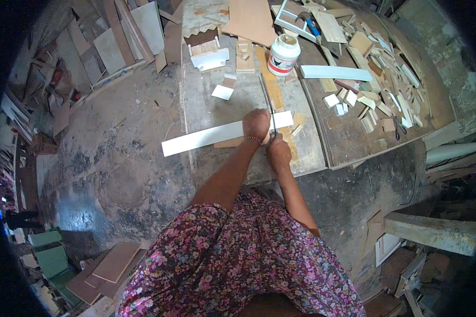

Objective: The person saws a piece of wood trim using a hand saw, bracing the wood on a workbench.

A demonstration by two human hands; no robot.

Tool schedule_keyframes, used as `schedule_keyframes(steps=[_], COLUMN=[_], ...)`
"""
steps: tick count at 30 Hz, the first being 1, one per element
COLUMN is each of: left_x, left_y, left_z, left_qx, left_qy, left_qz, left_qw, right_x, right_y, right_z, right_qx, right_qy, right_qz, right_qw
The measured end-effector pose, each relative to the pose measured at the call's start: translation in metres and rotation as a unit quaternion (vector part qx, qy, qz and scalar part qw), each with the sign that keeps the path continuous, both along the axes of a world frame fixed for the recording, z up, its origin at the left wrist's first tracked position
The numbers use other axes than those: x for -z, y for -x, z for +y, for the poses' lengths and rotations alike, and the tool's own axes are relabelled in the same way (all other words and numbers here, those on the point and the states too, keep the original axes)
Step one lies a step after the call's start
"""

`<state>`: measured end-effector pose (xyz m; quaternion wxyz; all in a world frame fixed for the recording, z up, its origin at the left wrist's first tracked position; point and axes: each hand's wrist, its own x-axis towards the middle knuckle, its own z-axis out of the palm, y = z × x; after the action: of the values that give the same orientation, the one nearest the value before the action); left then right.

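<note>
A long white wooden strip (201,138) lies slantwise across the workbench, its left end jutting past the bench edge. My left hand (257,124) is closed on this strip near its right end and bears down on it. Just to the right, my right hand (278,152) grips the near end of a saw (266,92). The saw is long, thin and dark, seen almost edge-on, and it crosses the strip close beside my left hand. Its handle is mostly hidden in my fingers. Under the strip is a brown wooden piece (226,143), partly covered by my left arm.
A white tub (284,55) stands open beyond the saw. Small white offcuts (222,92) and a small wooden assembly (209,53) lie on the workbench (307,158). To the right are many wood scraps (373,98), a hammer (310,25) and scissors (400,128). Boards (113,50) lean at left.
</note>
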<state>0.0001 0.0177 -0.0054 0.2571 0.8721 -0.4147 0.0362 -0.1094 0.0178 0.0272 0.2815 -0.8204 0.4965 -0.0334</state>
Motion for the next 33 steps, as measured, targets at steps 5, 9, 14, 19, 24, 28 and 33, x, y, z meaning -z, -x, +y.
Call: schedule_keyframes(steps=[5, 9, 14, 19, 24, 28, 33], left_x=[-0.002, -0.003, -0.001, 0.001, -0.001, -0.001, -0.003], left_y=[-0.001, 0.004, 0.004, 0.0, 0.003, 0.003, 0.001], left_z=[-0.001, -0.001, 0.0, -0.001, -0.001, -0.002, 0.0], left_qx=[0.005, -0.022, -0.02, 0.001, 0.017, -0.016, -0.015], left_qy=[-0.017, 0.019, 0.018, -0.014, -0.037, -0.019, -0.044], left_qz=[-0.024, -0.056, -0.056, -0.048, -0.058, 0.001, 0.002], left_qw=[1.0, 0.998, 0.998, 0.999, 0.997, 1.0, 0.999], right_x=[0.002, 0.0, 0.002, 0.006, 0.008, 0.003, -0.004], right_y=[-0.004, -0.001, 0.0, -0.003, -0.008, -0.004, -0.003], right_z=[-0.005, -0.001, -0.001, -0.003, -0.008, -0.004, 0.001], right_qx=[-0.012, -0.007, -0.009, -0.008, 0.003, -0.005, -0.009], right_qy=[0.016, 0.012, 0.016, 0.01, 0.002, 0.006, -0.002], right_qz=[-0.014, -0.01, 0.007, 0.005, 0.01, 0.005, 0.015], right_qw=[1.0, 1.0, 1.0, 1.0, 1.0, 1.0, 1.0])
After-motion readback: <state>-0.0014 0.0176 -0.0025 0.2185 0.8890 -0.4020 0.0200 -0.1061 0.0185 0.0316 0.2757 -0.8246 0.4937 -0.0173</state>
